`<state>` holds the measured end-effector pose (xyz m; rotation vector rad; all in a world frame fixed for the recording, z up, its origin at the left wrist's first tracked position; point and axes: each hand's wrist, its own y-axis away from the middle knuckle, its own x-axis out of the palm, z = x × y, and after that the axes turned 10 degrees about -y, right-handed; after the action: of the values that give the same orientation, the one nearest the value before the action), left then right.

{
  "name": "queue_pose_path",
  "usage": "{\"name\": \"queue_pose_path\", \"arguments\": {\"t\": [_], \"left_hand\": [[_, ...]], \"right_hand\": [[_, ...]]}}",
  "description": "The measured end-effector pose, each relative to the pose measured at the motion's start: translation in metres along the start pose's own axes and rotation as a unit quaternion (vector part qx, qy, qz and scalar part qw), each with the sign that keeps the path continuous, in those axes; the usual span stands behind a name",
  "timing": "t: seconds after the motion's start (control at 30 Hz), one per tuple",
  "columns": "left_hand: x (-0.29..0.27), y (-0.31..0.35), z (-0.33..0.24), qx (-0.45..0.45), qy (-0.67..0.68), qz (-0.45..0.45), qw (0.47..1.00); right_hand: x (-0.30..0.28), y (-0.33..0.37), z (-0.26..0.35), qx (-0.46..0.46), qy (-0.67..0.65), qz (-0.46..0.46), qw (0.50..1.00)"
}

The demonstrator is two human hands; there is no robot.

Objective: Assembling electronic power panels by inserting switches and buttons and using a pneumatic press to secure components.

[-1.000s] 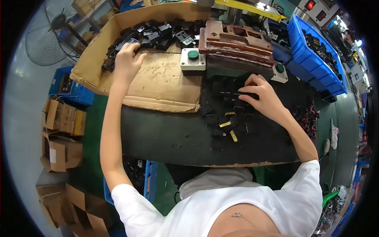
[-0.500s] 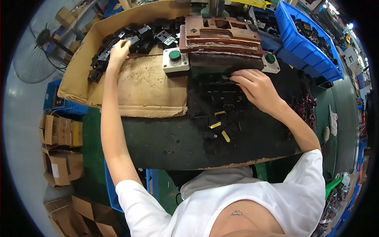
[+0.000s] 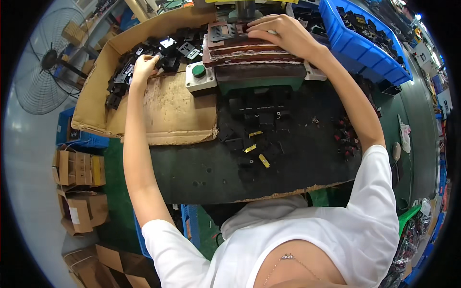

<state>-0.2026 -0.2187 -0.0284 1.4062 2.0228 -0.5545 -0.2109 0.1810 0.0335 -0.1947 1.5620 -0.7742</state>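
My left hand (image 3: 143, 70) is over the pile of black plastic parts (image 3: 178, 52) in the cardboard box. Its thumb and fingers are pinched together among the parts; whatever they hold is hidden. Over the top of the brown layered fixture (image 3: 259, 50), my right hand (image 3: 284, 34) reaches with its fingers stretched out and somewhat apart. Close to those fingertips, a dark slotted piece (image 3: 224, 31) lies on the fixture's left part. The hand covers the rest of the fixture's top.
A green button box (image 3: 199, 72) stands left of the fixture; a second box (image 3: 314, 72) is partly behind my right arm. Yellow metal pieces (image 3: 264, 161) and black parts lie on the dark table (image 3: 192, 168). A blue bin (image 3: 367, 48) stands at the far right.
My right hand has moved from in front of the fixture's base up to its top, where a dark slotted piece now lies. My left hand stays among the parts. The view has shifted slightly.
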Motion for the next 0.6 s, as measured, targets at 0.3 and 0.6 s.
{"name": "queue_pose_path", "arguments": {"t": [0.3,0.6], "left_hand": [[0.001,0.031,-0.026,0.069,0.013,0.052,0.996],[-0.010,0.073,-0.039,0.168,-0.146,-0.101,0.970]], "right_hand": [[-0.033,0.034,0.043,0.076,0.087,-0.083,0.990],[-0.093,0.151,0.057,0.299,0.033,-0.146,0.942]]}}
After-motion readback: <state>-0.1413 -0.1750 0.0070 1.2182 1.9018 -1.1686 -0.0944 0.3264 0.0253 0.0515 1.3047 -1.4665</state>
